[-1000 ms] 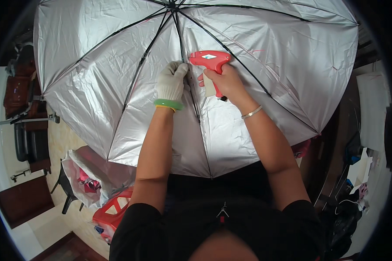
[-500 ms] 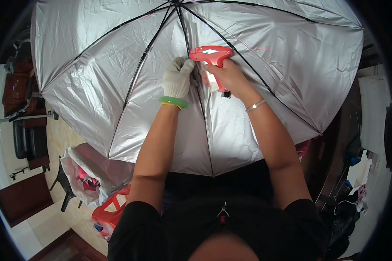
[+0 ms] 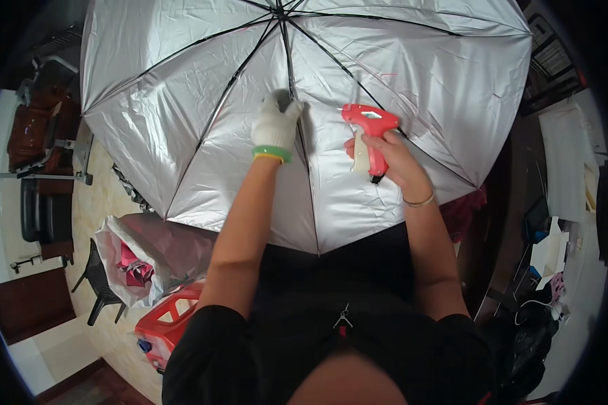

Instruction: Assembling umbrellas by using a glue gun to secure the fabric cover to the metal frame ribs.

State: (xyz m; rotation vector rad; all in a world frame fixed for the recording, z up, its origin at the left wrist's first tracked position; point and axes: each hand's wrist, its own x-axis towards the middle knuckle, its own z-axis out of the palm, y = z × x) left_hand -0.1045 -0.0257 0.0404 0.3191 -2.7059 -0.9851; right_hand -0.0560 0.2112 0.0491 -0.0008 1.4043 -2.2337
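Note:
An opened umbrella with a silver lining and black ribs spreads in front of me, its underside showing. My left hand, in a white knit glove, is at the rib that runs toward me from the hub. Its thumb and fingers are apart, with a dark shadow between them; the fingertips are partly hidden. Off to the right, my bare right hand grips a red tagging gun with a pale trigger. The gun's tip points left and stands apart from the glove.
At the lower left are a white plastic sack with pink cloth inside, a red plastic stool and a dark chair. A white open box and black bags stand at the right.
My right hand has drawn the tagging gun away from the glove, right and toward me. The left hand's fingers have parted at the rib. The umbrella has shifted slightly in view.

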